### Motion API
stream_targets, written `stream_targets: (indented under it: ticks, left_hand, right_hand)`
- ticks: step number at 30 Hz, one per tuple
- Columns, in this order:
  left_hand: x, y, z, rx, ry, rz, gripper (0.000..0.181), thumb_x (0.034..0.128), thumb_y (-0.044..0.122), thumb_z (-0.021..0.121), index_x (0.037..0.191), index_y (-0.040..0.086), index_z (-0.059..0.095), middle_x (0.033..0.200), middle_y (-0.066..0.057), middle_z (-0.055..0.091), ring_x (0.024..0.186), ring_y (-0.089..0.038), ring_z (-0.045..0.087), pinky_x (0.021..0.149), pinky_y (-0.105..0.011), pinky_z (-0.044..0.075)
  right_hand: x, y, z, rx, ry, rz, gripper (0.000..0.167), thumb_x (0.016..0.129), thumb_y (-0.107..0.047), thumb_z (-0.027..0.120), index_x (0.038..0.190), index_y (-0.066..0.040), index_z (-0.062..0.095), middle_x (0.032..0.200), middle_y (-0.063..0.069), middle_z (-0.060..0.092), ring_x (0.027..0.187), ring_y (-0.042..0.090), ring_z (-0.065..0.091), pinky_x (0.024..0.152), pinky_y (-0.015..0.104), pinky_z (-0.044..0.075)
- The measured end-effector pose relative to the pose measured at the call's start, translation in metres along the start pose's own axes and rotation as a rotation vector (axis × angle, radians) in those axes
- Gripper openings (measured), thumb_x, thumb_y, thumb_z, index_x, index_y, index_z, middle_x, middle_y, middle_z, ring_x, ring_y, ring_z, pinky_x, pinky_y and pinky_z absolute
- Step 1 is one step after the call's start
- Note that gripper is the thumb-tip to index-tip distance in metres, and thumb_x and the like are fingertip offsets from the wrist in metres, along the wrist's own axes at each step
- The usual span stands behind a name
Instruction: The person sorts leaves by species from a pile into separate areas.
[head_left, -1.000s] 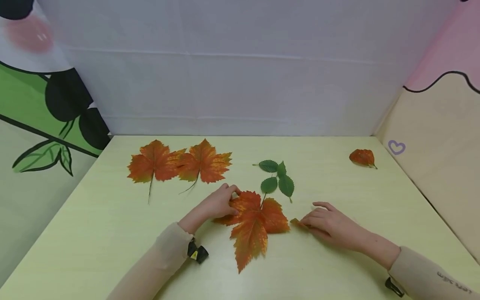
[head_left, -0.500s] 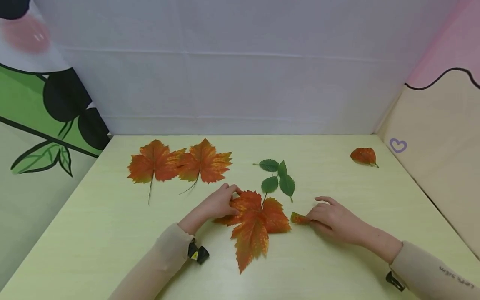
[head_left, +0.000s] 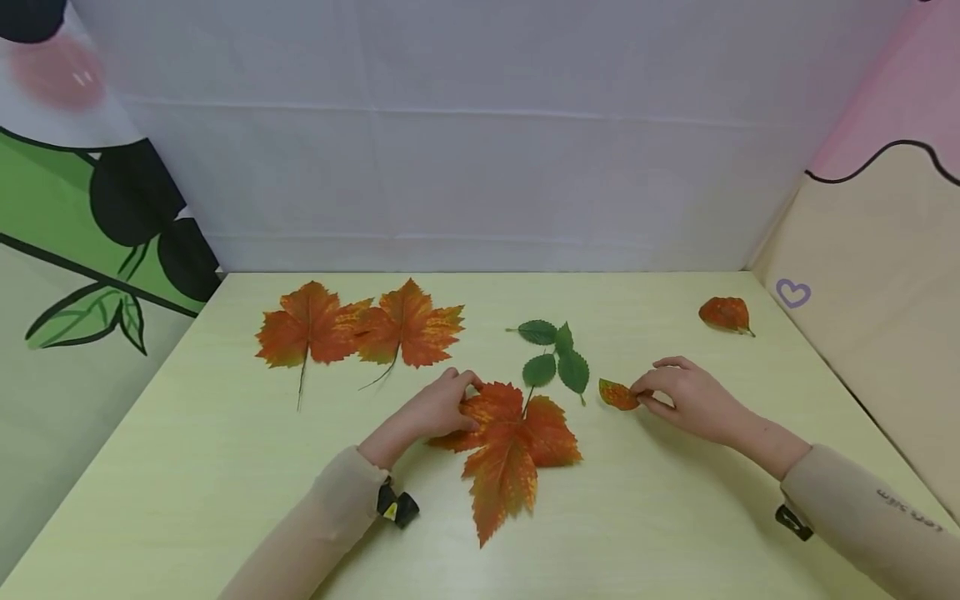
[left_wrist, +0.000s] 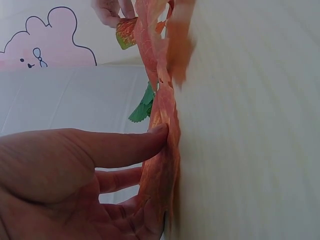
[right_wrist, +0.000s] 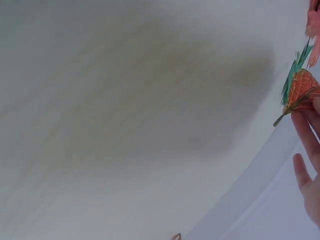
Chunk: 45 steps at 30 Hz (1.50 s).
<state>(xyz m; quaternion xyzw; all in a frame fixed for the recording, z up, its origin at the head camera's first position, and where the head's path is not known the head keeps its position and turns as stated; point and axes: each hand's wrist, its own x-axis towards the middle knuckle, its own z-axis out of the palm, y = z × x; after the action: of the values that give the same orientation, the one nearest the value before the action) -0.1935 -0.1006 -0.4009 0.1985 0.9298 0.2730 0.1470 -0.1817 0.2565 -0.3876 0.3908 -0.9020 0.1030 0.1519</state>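
My left hand (head_left: 431, 412) pinches the left lobe of a large orange maple leaf (head_left: 504, 454) lying at the front middle of the table. In the left wrist view its thumb (left_wrist: 120, 147) presses one face of the leaf, with the other fingers behind. My right hand (head_left: 697, 400) holds a small orange leaf with a green tip (head_left: 617, 395) between thumb and fingers, raised off the table. The right wrist view shows this small leaf (right_wrist: 301, 90) with its short stem sticking out. Just behind the large leaf lies a sprig of green leaves (head_left: 572, 371).
Two more orange maple leaves, one at the left (head_left: 307, 325) and one beside it (head_left: 408, 325), overlap slightly at the back left. A small curled orange leaf (head_left: 725, 314) rests at the back right. A pale wall (head_left: 480, 192) closes off the table's far edge.
My right hand has lifted the small orange leaf from beside the large leaf, moving it back and slightly right. The left hand has stayed on the large maple leaf.
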Motion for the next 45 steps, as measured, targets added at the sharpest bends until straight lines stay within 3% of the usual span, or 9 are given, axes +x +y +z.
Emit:
stream_targets:
  ticks: [5,8,14,20,25,33,45]
  left_hand:
    - [0.001,0.000,0.000,0.009,-0.004,0.001,0.046,0.0770,0.017,0.073,0.116,0.009,0.050,0.095,-0.008,0.045,0.080,-0.019,0.049,0.072,-0.035,0.043]
    - [0.001,0.000,0.000,0.006,-0.003,0.000,0.046,0.0769,0.017,0.073,0.116,0.009,0.050,0.095,-0.008,0.045,0.079,-0.020,0.049,0.072,-0.035,0.043]
    - [0.001,-0.001,0.001,0.009,-0.004,-0.006,0.046,0.0771,0.017,0.073,0.117,0.009,0.050,0.096,-0.008,0.045,0.080,-0.019,0.049,0.073,-0.035,0.043]
    - [0.002,-0.002,0.001,0.018,-0.006,-0.003,0.046,0.0773,0.018,0.072,0.117,0.010,0.050,0.096,-0.007,0.045,0.080,-0.019,0.049,0.073,-0.035,0.043]
    - [0.002,-0.001,0.000,-0.002,-0.010,-0.008,0.046,0.0776,0.016,0.072,0.117,0.009,0.050,0.097,-0.008,0.045,0.081,-0.019,0.049,0.072,-0.035,0.043]
    - [0.001,0.000,-0.001,0.005,-0.017,0.002,0.045,0.0779,0.016,0.072,0.117,0.009,0.050,0.097,-0.008,0.045,0.081,-0.020,0.050,0.072,-0.035,0.043]
    - [0.000,-0.001,0.000,0.009,-0.016,0.010,0.045,0.0777,0.017,0.072,0.117,0.009,0.050,0.097,-0.009,0.045,0.081,-0.020,0.050,0.073,-0.036,0.043]
  right_hand:
    - [-0.001,0.014,-0.003,0.059,-0.019,0.174,0.014,0.076,-0.002,0.069,0.089,-0.008,0.068,0.081,-0.004,0.068,0.077,0.014,0.061,0.081,0.043,0.044]
    - [-0.002,0.021,-0.004,0.094,-0.026,0.232,0.015,0.078,-0.002,0.066,0.092,-0.009,0.068,0.083,-0.002,0.068,0.077,0.016,0.062,0.078,0.042,0.044]
    - [0.002,0.029,-0.004,0.153,-0.018,0.280,0.014,0.082,-0.005,0.064,0.095,-0.009,0.068,0.084,-0.002,0.069,0.076,0.015,0.063,0.064,0.035,0.047]
    - [0.005,0.040,-0.008,0.159,-0.008,0.340,0.013,0.083,-0.006,0.063,0.096,-0.006,0.067,0.084,0.003,0.069,0.077,0.020,0.064,0.066,0.039,0.049]
    - [0.006,0.056,-0.010,0.125,-0.024,0.392,0.013,0.085,-0.009,0.062,0.098,-0.006,0.065,0.083,0.005,0.068,0.077,0.023,0.063,0.062,0.033,0.047]
    - [0.004,0.075,-0.010,0.073,0.036,0.432,0.014,0.084,-0.009,0.063,0.097,-0.004,0.065,0.081,0.010,0.068,0.072,0.026,0.063,0.056,0.031,0.045]
    - [0.003,0.105,-0.007,0.122,0.062,0.615,0.019,0.089,-0.011,0.057,0.101,0.002,0.062,0.084,0.021,0.064,0.070,0.028,0.058,0.054,0.029,0.041]
